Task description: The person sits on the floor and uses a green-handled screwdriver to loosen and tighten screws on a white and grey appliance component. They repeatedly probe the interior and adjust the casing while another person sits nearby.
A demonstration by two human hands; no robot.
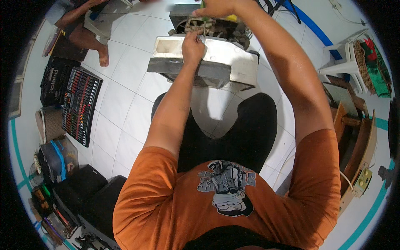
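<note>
In front of my knees on the tiled floor stands a white-cased machine [243, 66] with a dark grey panel along its near side. Its far part is uncovered and shows metal parts [239, 36]. My right hand [218, 7] reaches over the far end, closed around what looks like a green-handled screwdriver [205, 18], its thin shaft pointing down into the metal parts. Just below the shaft, my left hand [193, 49] rests at the casing's far edge with fingers closed at the mechanism. What those fingertips hold is hidden.
To the left lie an audio mixer [81, 106], a black bag [56, 81] and black boxes [79, 185]. Another person's bare foot [103, 54] is at the upper left. On the right are a white plastic chair [350, 62] and a wooden cabinet [354, 137].
</note>
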